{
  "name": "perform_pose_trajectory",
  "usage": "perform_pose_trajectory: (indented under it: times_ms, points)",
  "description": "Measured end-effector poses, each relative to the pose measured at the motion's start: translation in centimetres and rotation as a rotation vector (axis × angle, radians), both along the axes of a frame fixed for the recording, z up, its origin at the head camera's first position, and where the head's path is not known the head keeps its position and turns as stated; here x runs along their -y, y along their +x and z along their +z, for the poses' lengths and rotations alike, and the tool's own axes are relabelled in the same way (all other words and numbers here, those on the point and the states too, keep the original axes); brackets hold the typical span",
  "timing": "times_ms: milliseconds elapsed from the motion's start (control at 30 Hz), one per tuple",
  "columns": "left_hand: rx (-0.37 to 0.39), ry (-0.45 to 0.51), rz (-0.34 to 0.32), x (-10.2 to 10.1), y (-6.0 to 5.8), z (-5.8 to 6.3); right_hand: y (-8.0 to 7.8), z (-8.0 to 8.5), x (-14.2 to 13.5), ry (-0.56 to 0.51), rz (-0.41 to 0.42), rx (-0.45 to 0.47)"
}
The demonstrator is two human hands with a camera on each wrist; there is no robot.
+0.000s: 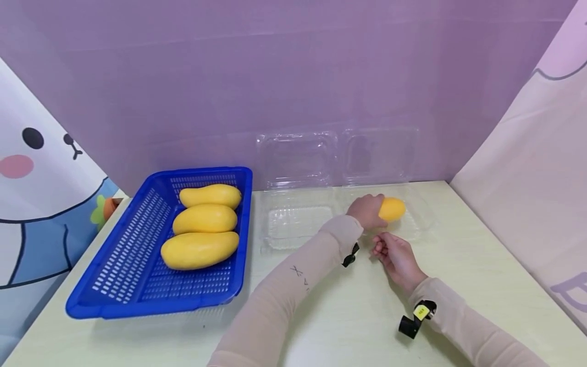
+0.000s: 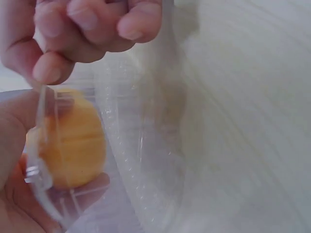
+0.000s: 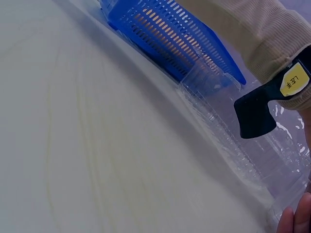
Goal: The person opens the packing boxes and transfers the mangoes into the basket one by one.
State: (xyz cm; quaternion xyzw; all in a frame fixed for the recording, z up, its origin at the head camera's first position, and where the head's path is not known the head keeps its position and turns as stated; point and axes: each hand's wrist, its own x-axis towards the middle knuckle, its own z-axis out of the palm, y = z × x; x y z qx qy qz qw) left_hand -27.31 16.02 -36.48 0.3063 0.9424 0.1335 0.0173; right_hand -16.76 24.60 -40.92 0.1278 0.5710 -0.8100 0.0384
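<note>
My left hand (image 1: 368, 211) grips a yellow mango (image 1: 392, 209) over the right clear plastic clamshell box (image 1: 415, 232). In the left wrist view, the mango (image 2: 77, 141) shows through the box's transparent wall, with left fingers (image 2: 14, 136) around it. The right hand (image 1: 401, 260) is at the near side of that box, its fingers curled. Its fingertips (image 2: 51, 68) pinch the box's rim, seen close in the left wrist view. Another clear clamshell box (image 1: 300, 219) stands to the left, its lid (image 1: 298, 158) raised against the backdrop.
A blue plastic basket (image 1: 192, 300) on the left holds three yellow mangoes (image 1: 199, 251) in a column. The pale tabletop (image 1: 348, 316) extends in front. A purple backdrop (image 1: 293, 76) rises behind the boxes, and a printed cloth (image 1: 541, 204) hangs at the right.
</note>
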Motion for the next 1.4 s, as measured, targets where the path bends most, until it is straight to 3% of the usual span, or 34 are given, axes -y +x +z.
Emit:
perform_pose_trajectory:
  times_ms: [400,833,1100,1400]
  points:
    - [-0.004,-0.02,-0.031,1.6,0.0,1.5,-0.2,-0.1,0.0,0.0,-0.009,0.01]
    - [-0.056,-0.001,-0.123,3.6,0.3,4.3,-0.2,-0.1,0.0,0.024,0.004,0.018]
    - [0.014,0.033,-0.139,5.3,1.1,5.4,-0.2,-0.2,0.0,0.028,0.015,0.026]
    - [-0.012,0.065,-0.19,8.0,2.6,6.7,0.0,0.1,-0.3,0.021,0.023,0.03]
